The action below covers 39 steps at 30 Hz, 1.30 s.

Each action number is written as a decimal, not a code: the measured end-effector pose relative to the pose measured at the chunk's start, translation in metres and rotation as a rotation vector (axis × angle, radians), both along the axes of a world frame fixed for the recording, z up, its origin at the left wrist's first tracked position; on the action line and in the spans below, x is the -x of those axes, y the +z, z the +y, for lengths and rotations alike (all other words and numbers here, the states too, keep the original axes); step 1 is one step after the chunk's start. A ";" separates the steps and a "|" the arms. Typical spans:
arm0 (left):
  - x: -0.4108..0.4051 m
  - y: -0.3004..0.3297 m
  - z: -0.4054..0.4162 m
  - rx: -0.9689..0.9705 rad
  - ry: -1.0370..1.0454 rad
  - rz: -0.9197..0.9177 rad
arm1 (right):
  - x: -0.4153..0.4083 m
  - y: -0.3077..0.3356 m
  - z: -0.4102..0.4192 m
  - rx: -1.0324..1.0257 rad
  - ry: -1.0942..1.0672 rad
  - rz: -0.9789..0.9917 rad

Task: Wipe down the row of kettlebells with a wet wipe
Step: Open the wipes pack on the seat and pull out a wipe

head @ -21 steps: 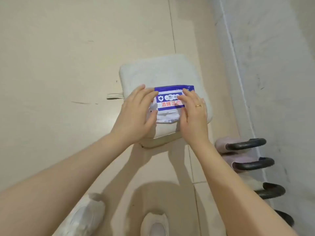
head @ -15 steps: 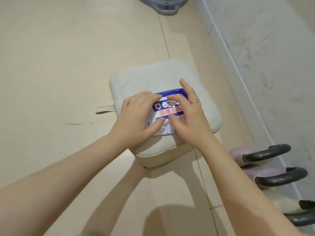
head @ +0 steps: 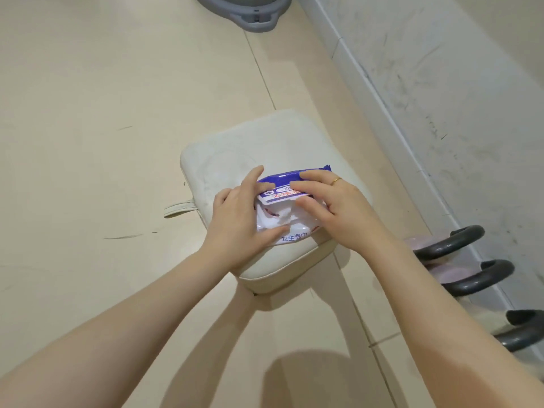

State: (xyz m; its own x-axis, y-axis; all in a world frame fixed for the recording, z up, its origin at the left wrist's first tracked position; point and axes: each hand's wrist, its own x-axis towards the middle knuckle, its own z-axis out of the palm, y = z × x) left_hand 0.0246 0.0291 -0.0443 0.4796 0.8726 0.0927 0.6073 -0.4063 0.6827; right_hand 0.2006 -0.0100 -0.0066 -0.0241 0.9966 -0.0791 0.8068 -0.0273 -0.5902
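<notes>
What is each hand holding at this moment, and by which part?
Both hold the wipes pack on the stool. The left hand grips its left end; the right hand pinches the flap on top. No wipe is out yet.

Soft, even indoor light falls from above and behind the camera, leaving the pale floor bright but not blown out. Both forearms cast blurred grey shadows onto the tiles near the bottom edge. A mild sheen shows on the wipe packet and on the dark kettlebell handles. Straight lines along the wall bow slightly, and detail turns soft and smeary throughout.
</notes>
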 end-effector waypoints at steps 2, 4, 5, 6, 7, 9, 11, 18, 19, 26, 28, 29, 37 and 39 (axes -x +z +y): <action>0.000 0.002 -0.001 0.024 -0.010 -0.019 | 0.006 0.003 0.005 -0.032 -0.103 0.053; 0.001 0.003 0.000 0.044 -0.013 -0.044 | 0.015 0.002 0.013 -0.086 -0.239 0.042; 0.002 0.003 0.001 0.048 -0.007 -0.058 | 0.020 0.000 0.016 -0.122 -0.321 0.035; 0.003 0.001 0.002 0.047 -0.001 -0.072 | 0.025 -0.003 0.019 -0.161 -0.406 0.043; 0.004 -0.001 0.003 0.042 0.005 -0.084 | 0.029 -0.006 0.020 -0.201 -0.476 0.081; 0.004 -0.004 0.005 0.038 0.012 -0.093 | 0.036 -0.009 0.018 -0.261 -0.545 0.205; 0.004 -0.007 0.007 0.036 0.018 -0.086 | 0.040 -0.008 0.012 -0.300 -0.491 0.254; 0.000 -0.008 0.006 0.001 0.039 -0.110 | 0.034 -0.021 -0.011 -0.274 0.050 -0.141; 0.000 -0.008 0.007 0.000 0.038 -0.115 | 0.033 -0.023 -0.013 -0.285 0.028 -0.155; 0.001 -0.009 0.006 -0.004 0.043 -0.092 | 0.032 -0.014 -0.017 -0.364 -0.152 0.049; 0.001 -0.010 0.006 -0.014 0.038 -0.076 | 0.031 -0.007 -0.017 -0.301 -0.375 0.349; 0.001 -0.011 0.006 -0.034 0.025 -0.061 | 0.030 -0.003 -0.017 -0.288 -0.500 0.501; 0.008 -0.011 -0.003 -0.236 -0.158 0.225 | 0.014 0.015 -0.027 -0.088 -0.871 1.064; 0.008 -0.009 -0.005 -0.273 -0.170 0.257 | 0.007 0.012 -0.037 -0.009 -0.921 1.144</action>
State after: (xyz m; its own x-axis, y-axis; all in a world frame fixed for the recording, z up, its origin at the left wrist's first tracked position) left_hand 0.0169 0.0246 -0.0537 0.6528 0.7386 0.1684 0.6525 -0.6611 0.3705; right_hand 0.1932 -0.0471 0.0055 0.5627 0.6947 -0.4481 -0.3899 -0.2550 -0.8849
